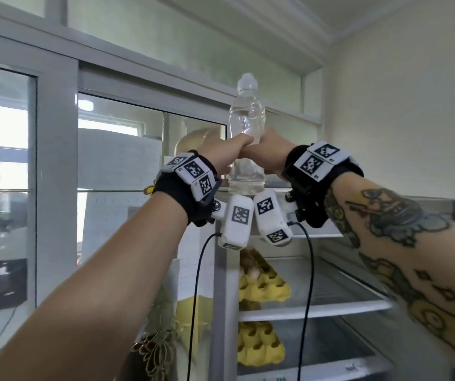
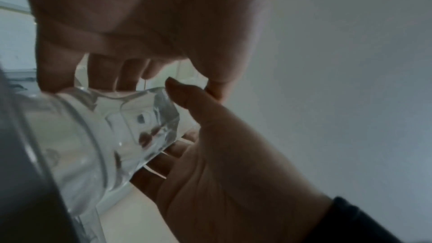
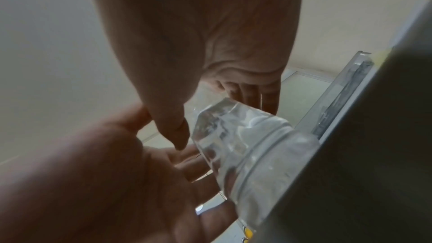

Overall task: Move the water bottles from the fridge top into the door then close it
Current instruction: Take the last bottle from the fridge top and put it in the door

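One clear water bottle (image 1: 247, 114) with a white cap stands upright at the front edge of the fridge top (image 1: 278, 185). My left hand (image 1: 227, 158) and right hand (image 1: 268, 154) both wrap its narrow waist, knuckles meeting in front. In the left wrist view my left hand (image 2: 117, 25) curls behind the bottle (image 2: 105, 136) while the right hand (image 2: 222, 163) closes in from the other side. The right wrist view shows my right hand (image 3: 198, 43) and left hand (image 3: 93, 182) around the bottle (image 3: 245, 154). No other bottle is in view.
Below the fridge top the fridge stands open, with white shelves (image 1: 317, 309) and yellow egg cartons (image 1: 262, 287) at their left end. A cream wall (image 1: 399, 92) stands close on the right. Sliding glass panels (image 1: 1, 160) fill the left.
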### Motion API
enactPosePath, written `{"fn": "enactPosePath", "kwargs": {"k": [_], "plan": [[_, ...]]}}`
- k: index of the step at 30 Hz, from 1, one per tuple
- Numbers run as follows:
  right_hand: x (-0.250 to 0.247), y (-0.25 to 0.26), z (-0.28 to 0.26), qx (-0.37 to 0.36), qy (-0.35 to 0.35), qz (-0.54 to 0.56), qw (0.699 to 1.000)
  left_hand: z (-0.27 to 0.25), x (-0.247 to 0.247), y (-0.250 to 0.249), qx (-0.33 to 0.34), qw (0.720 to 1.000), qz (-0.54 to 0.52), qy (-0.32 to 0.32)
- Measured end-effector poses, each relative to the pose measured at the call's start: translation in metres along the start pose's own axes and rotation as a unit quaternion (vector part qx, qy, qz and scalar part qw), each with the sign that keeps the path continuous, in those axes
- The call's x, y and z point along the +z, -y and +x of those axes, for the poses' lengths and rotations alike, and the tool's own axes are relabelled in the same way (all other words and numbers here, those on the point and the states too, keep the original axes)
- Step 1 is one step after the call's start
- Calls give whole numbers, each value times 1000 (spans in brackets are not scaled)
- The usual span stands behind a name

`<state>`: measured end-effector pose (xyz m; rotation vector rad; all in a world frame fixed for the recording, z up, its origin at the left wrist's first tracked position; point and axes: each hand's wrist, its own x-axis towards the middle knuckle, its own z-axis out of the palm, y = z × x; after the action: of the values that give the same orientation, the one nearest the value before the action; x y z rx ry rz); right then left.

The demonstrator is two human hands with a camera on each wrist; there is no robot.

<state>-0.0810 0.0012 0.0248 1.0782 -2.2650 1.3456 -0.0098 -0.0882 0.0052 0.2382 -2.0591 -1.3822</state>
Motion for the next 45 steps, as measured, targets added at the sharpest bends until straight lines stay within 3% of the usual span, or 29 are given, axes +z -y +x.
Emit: {"fn": "enactPosePath", "kwargs": {"k": [9,12,20,30,33,45], "plan": [[-42,10,-30,-35,-78,-21,996,-28,16,-33,94,995,21,-2],[-74,13,-59,-40,-73,13,996,-45,30,-50,111,993,-10,31],[-159,-21,-151,51,-64,-52,995,-78,126,-65,164,974,-65,143],[-213,-143,-238,222,-109,-159,956,-139,271,-26,85,955,-113,262],[-211,-168,-244,225,-86,-192,951,-142,297,-10,73,956,-112,261],[-185,-224,-256,256,-139,-188,938,-147,349,40,49,970,-75,228]]}}
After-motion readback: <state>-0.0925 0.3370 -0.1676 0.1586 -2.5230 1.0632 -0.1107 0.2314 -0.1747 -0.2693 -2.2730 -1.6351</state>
